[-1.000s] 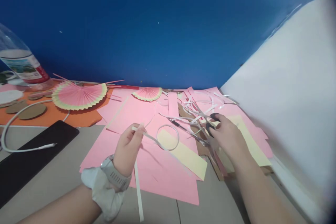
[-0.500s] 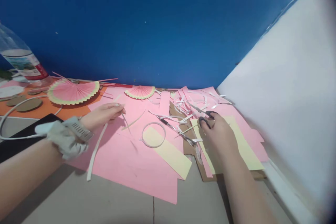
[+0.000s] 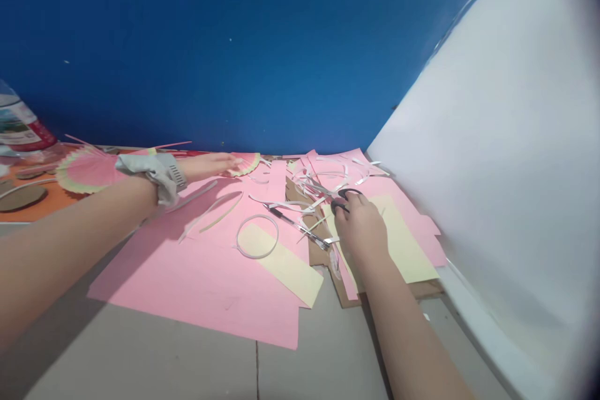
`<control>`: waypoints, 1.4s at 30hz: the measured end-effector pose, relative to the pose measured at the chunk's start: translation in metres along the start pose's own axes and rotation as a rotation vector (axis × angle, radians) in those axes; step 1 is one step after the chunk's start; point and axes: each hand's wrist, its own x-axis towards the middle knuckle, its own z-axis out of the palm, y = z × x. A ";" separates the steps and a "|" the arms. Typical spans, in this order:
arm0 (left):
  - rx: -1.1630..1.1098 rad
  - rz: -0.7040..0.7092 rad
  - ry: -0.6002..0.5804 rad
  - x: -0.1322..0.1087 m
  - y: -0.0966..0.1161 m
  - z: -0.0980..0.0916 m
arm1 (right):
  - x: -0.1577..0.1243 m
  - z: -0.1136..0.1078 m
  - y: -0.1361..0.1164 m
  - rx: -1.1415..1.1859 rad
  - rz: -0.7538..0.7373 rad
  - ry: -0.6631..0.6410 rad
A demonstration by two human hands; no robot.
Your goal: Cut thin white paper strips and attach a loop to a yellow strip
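Note:
My left hand (image 3: 213, 166) reaches to the left edge of a small pleated pink fan (image 3: 247, 164) by the blue wall; its fingers look close together, and whether they grip the fan is unclear. My right hand (image 3: 359, 219) has its fingers at the black handles of the scissors (image 3: 344, 199), whose blades point left over white strips. A white ring (image 3: 238, 242) lies on pink paper (image 3: 201, 287), partly over a yellow paper strip (image 3: 285, 265). To its right is a black and clear pen (image 3: 297, 225).
A larger pleated fan (image 3: 84, 169) lies at the left, partly behind my left forearm. Beyond it are a plastic bottle (image 3: 21, 125) and brown discs (image 3: 21, 197). Yellow paper (image 3: 407, 250) lies on cardboard at the right, near a white wall (image 3: 506, 137).
My left hand has moved forward and right to the small fan, away from the thin strip by its fingers. Thin strips now lie on the pink paper. The view has shifted right.

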 end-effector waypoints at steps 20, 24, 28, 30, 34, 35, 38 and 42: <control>0.261 -0.091 0.095 -0.068 -0.036 0.025 | -0.001 -0.002 -0.003 0.022 0.010 -0.028; 0.127 -0.088 -0.005 -0.066 -0.048 0.018 | -0.002 -0.002 -0.001 0.032 0.026 -0.036; 0.111 -0.080 0.006 -0.063 -0.057 0.012 | -0.002 -0.002 -0.001 0.042 0.033 -0.045; 0.159 -0.083 0.059 -0.061 -0.060 0.006 | -0.001 -0.002 -0.001 0.048 0.036 -0.045; 0.323 -0.034 0.218 -0.062 -0.051 -0.009 | -0.001 -0.002 -0.003 0.072 0.045 -0.039; 0.364 0.002 0.253 -0.064 -0.044 -0.010 | -0.001 -0.003 -0.003 0.085 0.047 -0.035; 0.441 0.128 0.236 -0.076 -0.013 0.001 | -0.002 -0.004 -0.005 0.147 0.053 -0.020; 0.476 0.429 0.005 -0.093 0.027 0.047 | -0.004 -0.008 -0.012 0.290 0.049 0.010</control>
